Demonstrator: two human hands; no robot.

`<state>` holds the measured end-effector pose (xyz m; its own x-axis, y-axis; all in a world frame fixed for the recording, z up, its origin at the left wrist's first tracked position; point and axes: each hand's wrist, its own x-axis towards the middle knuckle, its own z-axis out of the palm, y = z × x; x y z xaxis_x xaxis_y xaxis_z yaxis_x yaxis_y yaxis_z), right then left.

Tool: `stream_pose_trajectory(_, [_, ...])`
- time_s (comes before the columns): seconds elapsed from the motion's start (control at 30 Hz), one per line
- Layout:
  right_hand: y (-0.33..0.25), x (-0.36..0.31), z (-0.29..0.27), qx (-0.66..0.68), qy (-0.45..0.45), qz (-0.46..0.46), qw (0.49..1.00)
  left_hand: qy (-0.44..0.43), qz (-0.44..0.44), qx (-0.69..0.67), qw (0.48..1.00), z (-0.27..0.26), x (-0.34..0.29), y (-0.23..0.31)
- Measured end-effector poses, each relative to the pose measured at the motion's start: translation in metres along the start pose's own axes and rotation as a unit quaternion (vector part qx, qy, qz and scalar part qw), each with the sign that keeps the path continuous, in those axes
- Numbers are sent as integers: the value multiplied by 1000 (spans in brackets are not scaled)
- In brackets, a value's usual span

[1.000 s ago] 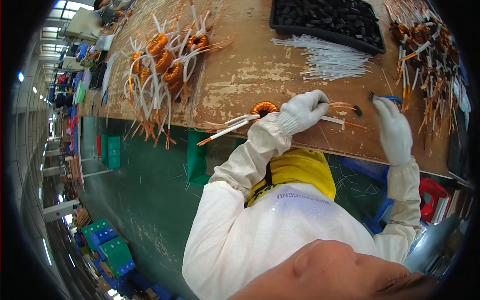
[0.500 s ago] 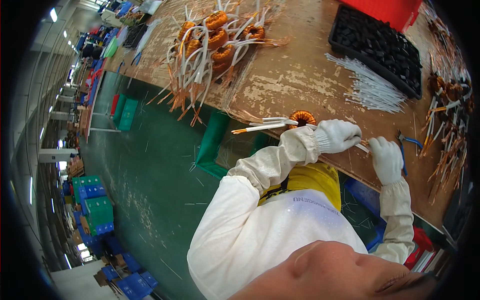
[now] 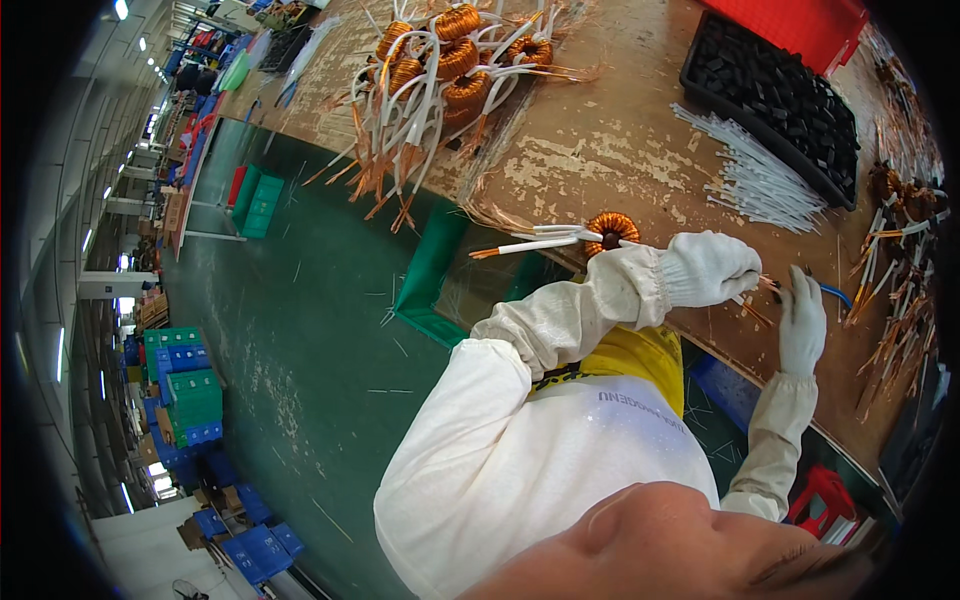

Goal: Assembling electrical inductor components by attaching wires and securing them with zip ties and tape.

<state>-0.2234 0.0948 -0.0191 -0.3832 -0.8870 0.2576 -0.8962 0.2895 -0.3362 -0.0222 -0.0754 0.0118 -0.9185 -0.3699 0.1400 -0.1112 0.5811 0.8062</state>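
A copper-wound ring coil [image 3: 612,232] with white-sleeved leads lies at the near edge of the worktable. Beside it, my gloved left hand [image 3: 712,270] is closed around its wire leads, and bare copper ends [image 3: 755,308] stick out past the fingers. My right hand [image 3: 803,325], also in a white glove, is open just to the right of these ends, with fingers stretched out and thumb apart. Behind it shows a blue handle of the pliers [image 3: 836,294]; the hand hides most of the tool, and whether it touches it is unclear.
Several finished-looking coils [image 3: 455,60] are heaped at the far left of the table. A black tray of small black parts [image 3: 775,110] stands at the far right beside white sleeves [image 3: 765,180] and a red bin [image 3: 800,30]. More copper-ended wires [image 3: 890,270] lie along the right.
My right hand has come away from the copper ends, its fingers opening, and now covers much of the pliers. My left hand keeps its grip. The whole view has shifted slightly.
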Motion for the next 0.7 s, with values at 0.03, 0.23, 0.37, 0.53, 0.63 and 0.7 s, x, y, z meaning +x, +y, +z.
stream_pose_trajectory(0.03, [-5,5,6,-18,-13,17,1000,1,-2,4,1000,4,0,0])
stream_pose_trajectory(0.23, [4,13,31,10,-61,50,997,87,61,93,990,11,-6,2])
stream_pose_trajectory(0.37, [6,-7,32,-15,-22,74,997,153,72,101,980,21,-6,-5])
stream_pose_trajectory(0.53, [20,-19,31,130,-23,92,987,132,104,102,981,27,2,-2])
stream_pose_trajectory(0.63, [-20,-1,9,491,59,243,835,241,96,76,963,23,0,-3])
stream_pose_trajectory(0.7, [-30,3,11,662,79,262,698,242,71,58,966,20,0,-2])
